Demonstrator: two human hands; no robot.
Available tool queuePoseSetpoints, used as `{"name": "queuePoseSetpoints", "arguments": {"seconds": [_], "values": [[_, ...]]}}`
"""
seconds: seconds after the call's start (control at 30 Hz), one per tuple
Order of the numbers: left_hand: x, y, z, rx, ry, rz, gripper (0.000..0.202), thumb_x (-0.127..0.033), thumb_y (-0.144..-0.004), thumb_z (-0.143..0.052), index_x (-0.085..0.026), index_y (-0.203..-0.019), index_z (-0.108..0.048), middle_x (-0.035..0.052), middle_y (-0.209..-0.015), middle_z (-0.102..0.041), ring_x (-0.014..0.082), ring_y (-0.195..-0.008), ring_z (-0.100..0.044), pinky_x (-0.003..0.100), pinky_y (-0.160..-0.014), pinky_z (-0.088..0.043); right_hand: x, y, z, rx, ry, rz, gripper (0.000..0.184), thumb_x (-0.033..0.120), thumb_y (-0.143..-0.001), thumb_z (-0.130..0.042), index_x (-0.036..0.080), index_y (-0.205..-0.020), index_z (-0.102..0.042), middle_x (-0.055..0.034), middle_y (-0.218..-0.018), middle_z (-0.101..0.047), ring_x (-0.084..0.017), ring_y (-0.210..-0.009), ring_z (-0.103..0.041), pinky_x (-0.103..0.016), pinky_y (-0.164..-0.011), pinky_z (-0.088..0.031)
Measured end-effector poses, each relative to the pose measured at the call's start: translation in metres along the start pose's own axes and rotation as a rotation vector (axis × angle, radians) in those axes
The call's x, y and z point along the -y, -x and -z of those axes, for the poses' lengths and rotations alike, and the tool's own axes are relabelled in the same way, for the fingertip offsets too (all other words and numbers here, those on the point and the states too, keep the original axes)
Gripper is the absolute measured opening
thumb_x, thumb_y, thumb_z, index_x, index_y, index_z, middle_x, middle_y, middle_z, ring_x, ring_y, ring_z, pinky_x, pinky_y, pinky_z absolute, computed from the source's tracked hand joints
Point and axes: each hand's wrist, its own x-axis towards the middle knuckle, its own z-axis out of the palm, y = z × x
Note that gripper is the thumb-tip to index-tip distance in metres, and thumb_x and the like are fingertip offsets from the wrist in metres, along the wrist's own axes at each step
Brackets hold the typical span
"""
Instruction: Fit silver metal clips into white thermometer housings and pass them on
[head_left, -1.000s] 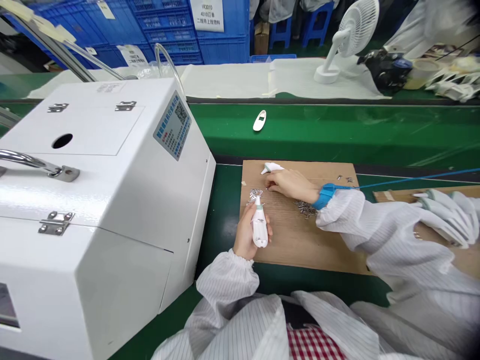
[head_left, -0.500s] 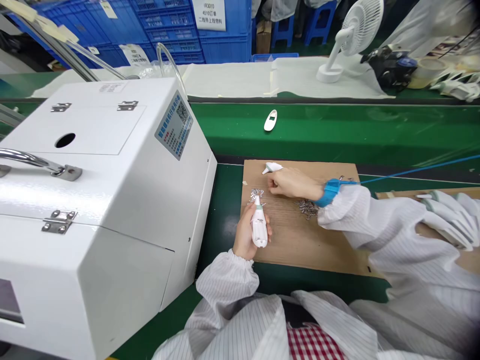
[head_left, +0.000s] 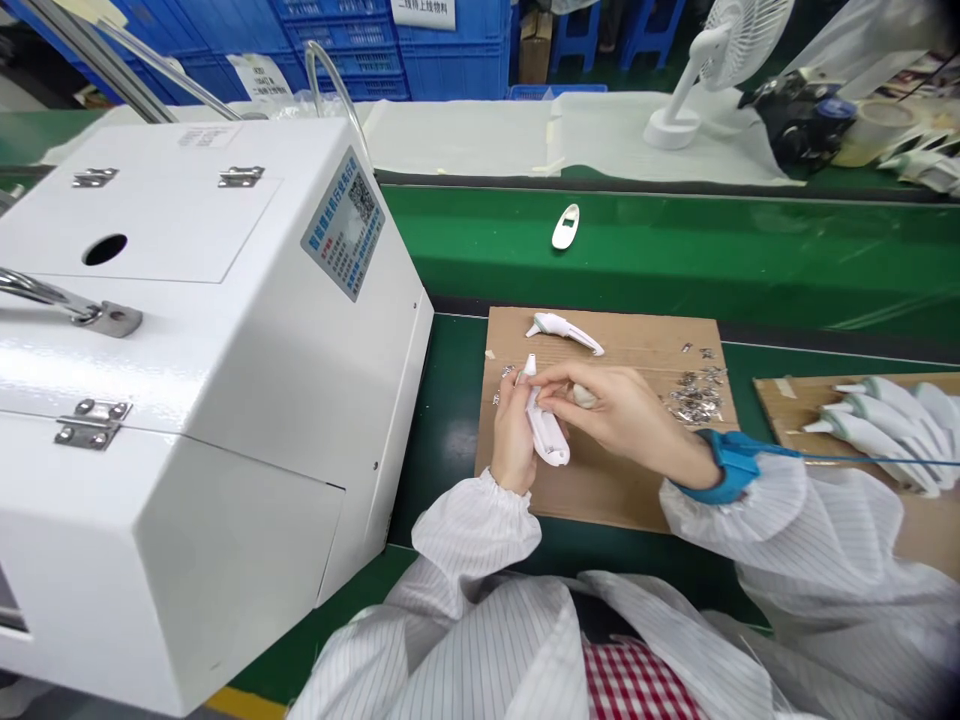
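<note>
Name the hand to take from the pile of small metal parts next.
Right, probably: the right hand lies closer to the small metal parts, while the left hand is wrapped around the white plastic housing.

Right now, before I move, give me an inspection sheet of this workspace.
surface: green belt, cardboard sheet lying on it.
job's things: white housing in hand; second housing on the cardboard.
clutter: metal clips heaped on the cardboard, a few strays near the left hand.
hands: left hand grips the housing; right hand has its fingertips at the housing.
cables: blue cord from the wrist strap on the right wrist.
surroundings: white machine at left, fan and blue crates beyond.
</note>
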Motion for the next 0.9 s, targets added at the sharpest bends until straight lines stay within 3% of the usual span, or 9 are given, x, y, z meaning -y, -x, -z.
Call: {"name": "queuePoseSetpoints", "arguments": {"seconds": [0.23,0.33,0.43,0.5,0.57,0.67,0.77,0.9], "values": [[0.002,0.001,0.0,-0.009,0.043,0.036,0.02,-0.028,-0.089,-0.053,-0.02,-0.108,-0.049,-0.0033,-0.067,-0.055,0.011,-0.043,-0.052,0.022,-0.039,-0.042,-0.007,-0.004,-0.008,0.004,-0.097,0.003,0.019,0.021,-0.086,-0.063,0.025,-0.104,-0.068,0.0013,-0.096,-0.074,-0.016,-0.086,-0.068,-0.028,-0.075,-0.049],[0.001,0.001,0.002,0.04,0.037,0.053,0.023,-0.034,-0.09,-0.052,-0.021,-0.108,-0.047,-0.0041,-0.065,-0.054,0.0125,-0.041,-0.054,0.023,-0.037,-0.043,-0.004,-0.007,0.001,-0.058,-0.183,-0.005,0.018,0.024,-0.077,-0.073,0.022,-0.095,-0.07,-0.0003,-0.089,-0.071,-0.016,-0.08,-0.066,-0.029,-0.072,-0.05],[0.005,-0.001,0.004,0.105,0.032,0.18,0.024,-0.039,-0.09,-0.048,-0.02,-0.106,-0.047,-0.0008,-0.071,-0.058,0.0173,-0.045,-0.06,0.027,-0.034,-0.046,0.014,-0.005,0.023,-0.286,-0.371,-0.089,0.011,0.03,-0.077,-0.074,0.022,-0.08,-0.068,0.0022,-0.066,-0.064,-0.011,-0.053,-0.057,-0.024,-0.047,-0.044],[0.013,-0.003,0.004,0.108,0.04,0.298,0.019,-0.035,-0.091,-0.044,-0.019,-0.101,-0.048,0.0003,-0.074,-0.059,0.0154,-0.042,-0.058,0.027,-0.032,-0.045,0.029,-0.003,0.037,-0.515,-0.552,-0.055,0.024,0.038,-0.082,-0.07,0.023,-0.066,-0.06,0.0049,-0.051,-0.051,-0.009,-0.038,-0.042,-0.023,-0.034,-0.03],[0.024,-0.004,0.003,0.076,0.036,0.382,0.014,-0.031,-0.091,-0.041,-0.019,-0.095,-0.047,-0.0013,-0.07,-0.056,0.0117,-0.035,-0.051,0.024,-0.028,-0.04,0.042,-0.002,0.041,-0.665,-0.716,0.04,0.043,0.048,-0.083,-0.067,0.024,-0.054,-0.047,0.0058,-0.043,-0.038,-0.008,-0.032,-0.032,-0.025,-0.029,-0.022],[0.04,-0.005,0.0,0.023,0.026,0.401,0.01,-0.029,-0.091,-0.04,-0.02,-0.091,-0.044,-0.0035,-0.064,-0.053,0.0114,-0.033,-0.048,0.023,-0.027,-0.037,0.049,-0.006,0.031,-0.754,-0.764,0.117,0.054,0.054,-0.085,-0.062,0.024,-0.049,-0.034,0.0057,-0.042,-0.029,-0.008,-0.031,-0.027,-0.027,-0.029,-0.021],[0.046,-0.004,-0.002,-0.004,0.015,0.384,0.009,-0.03,-0.09,-0.044,-0.021,-0.091,-0.043,-0.0039,-0.063,-0.053,0.0121,-0.034,-0.049,0.022,-0.028,-0.037,0.043,-0.012,0.013,-0.815,-0.676,0.119,0.054,0.055,-0.091,-0.054,0.024,-0.052,-0.032,0.006,-0.042,-0.028,-0.008,-0.031,-0.026,-0.025,-0.03,-0.02],[0.045,-0.004,-0.003,-0.013,0.004,0.375,0.011,-0.032,-0.088,-0.047,-0.021,-0.09,-0.043,-0.0035,-0.064,-0.054,0.012,-0.034,-0.05,0.022,-0.03,-0.037,0.034,-0.014,0.004,-0.786,-0.693,0.093,0.053,0.054,-0.091,-0.054,0.024,-0.053,-0.033,0.006,-0.043,-0.03,-0.007,-0.032,-0.029,-0.025,-0.032,-0.021]]}}
